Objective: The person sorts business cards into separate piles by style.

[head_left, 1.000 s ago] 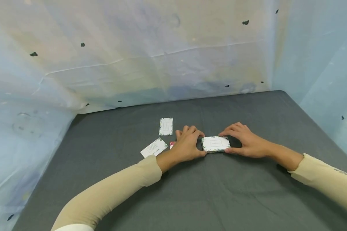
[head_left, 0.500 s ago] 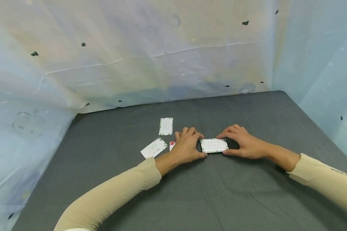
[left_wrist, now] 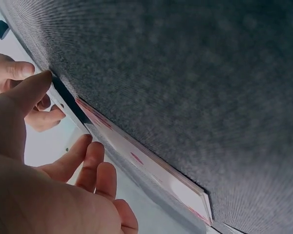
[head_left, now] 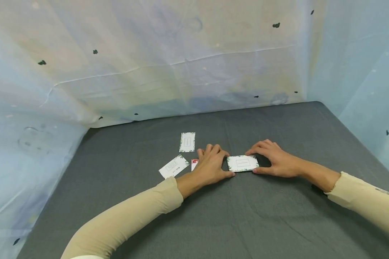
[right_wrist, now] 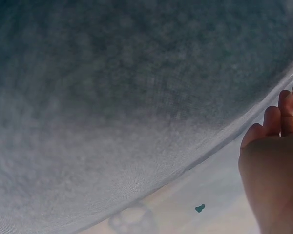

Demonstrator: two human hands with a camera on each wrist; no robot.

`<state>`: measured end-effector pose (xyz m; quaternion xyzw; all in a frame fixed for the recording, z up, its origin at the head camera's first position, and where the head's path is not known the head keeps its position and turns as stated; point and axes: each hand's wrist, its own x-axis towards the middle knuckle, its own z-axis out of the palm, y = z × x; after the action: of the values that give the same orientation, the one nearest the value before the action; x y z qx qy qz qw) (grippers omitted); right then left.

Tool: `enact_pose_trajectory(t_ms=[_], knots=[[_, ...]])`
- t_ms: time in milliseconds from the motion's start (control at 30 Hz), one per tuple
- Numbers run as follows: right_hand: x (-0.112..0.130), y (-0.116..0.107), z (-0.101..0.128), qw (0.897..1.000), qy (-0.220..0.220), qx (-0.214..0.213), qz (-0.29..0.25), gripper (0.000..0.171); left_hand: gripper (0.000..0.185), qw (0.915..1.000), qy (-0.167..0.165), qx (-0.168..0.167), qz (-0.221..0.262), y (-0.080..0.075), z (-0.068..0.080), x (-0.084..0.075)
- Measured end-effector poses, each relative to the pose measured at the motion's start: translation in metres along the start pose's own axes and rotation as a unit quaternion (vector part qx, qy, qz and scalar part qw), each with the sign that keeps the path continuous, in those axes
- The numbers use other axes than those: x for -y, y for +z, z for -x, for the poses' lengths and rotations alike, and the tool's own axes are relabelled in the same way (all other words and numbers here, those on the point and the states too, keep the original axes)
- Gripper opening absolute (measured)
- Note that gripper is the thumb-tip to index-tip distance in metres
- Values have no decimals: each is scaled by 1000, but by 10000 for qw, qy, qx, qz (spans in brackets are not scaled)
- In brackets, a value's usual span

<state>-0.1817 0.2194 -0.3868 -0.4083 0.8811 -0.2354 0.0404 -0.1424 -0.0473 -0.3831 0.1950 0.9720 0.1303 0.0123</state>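
Note:
In the head view, a small stack of white cards point(head_left: 243, 163) with leafy borders lies flat between both hands. My left hand point(head_left: 210, 167) holds its left end, thumb at the near corner and index finger at the far one. The right hand point(head_left: 275, 162) grips the opposite end the same way, thumb at the near edge and fingers at the far edge. The left wrist view shows the left thumb point(left_wrist: 36, 90) and fingers spread around the dark edge of the stack. Only part of the right hand point(right_wrist: 276, 161) appears in the right wrist view; its cards are hidden there.
Left of the stack, one white card point(head_left: 187, 142) lies upright and another point(head_left: 174, 166) lies slanted. A stack of red-flowered cards point(left_wrist: 151, 163) sits beside the left hand, partly covered by it in the head view. Dark grey cloth point(head_left: 265, 219) covers the table; patterned sheets surround it.
The stack has dropped slightly, and its side shows less than a second ago. Both hands stay at its ends with only small shifts. The loose cards lie as before.

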Motion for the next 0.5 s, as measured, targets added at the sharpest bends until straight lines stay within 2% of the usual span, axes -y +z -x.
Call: enact_pose_trajectory(t_ms=[267, 500], knots=[[0, 3, 0, 9998, 38, 87, 149, 50, 60, 10000, 37, 28, -73, 2, 0, 1], [-1, 3, -1, 9997, -110, 24, 210, 49, 61, 9999, 10, 32, -143, 1, -1, 2]])
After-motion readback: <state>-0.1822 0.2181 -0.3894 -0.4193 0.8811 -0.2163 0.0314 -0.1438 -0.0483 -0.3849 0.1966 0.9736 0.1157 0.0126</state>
